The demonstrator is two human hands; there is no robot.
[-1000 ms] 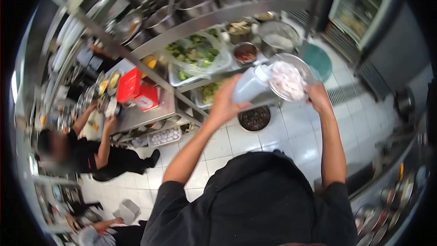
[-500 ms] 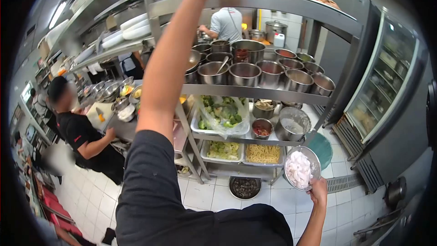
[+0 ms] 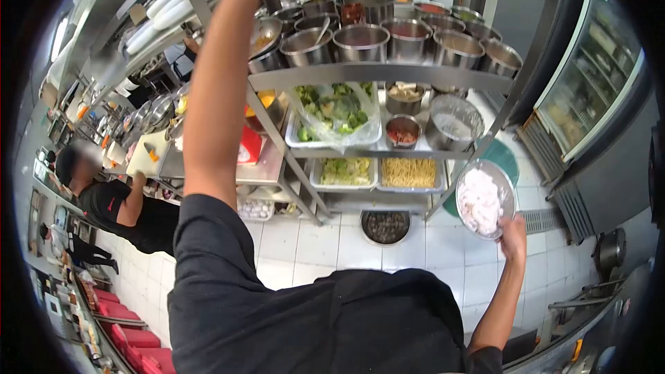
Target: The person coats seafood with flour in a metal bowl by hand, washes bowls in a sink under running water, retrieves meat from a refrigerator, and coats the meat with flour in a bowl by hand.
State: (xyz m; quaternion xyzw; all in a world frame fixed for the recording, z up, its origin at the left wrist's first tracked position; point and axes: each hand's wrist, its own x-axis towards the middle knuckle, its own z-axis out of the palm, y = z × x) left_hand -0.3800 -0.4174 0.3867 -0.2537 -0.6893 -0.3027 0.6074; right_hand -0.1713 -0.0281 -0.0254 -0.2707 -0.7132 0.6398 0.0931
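Note:
My right hand (image 3: 513, 237) grips the rim of a round metal bowl (image 3: 511, 190), held out to the right beside the rack. Pale, pinkish-white wet pieces (image 3: 479, 201) fill the bowl; I cannot tell their kind. My left arm reaches straight up, past the rack's left side, and its hand lies beyond the top edge of the view. Close to the bowl stand a larger metal pot with a whitish coating inside (image 3: 454, 121) on the rack and a green tub (image 3: 504, 156) on the floor.
The metal rack (image 3: 388, 75) carries several steel pots, bagged broccoli (image 3: 336, 107), a tray of noodles (image 3: 409, 172) and a tray of chopped greens (image 3: 344, 172). A dark-filled basin (image 3: 385, 226) sits on the floor. A co-worker (image 3: 128, 204) stands left; a glass-door fridge (image 3: 589, 76) stands right.
The view has tilted down and shifted. My left hand and a white object near it have left the top of the view. My right hand still holds the bowl, now farther right in view.

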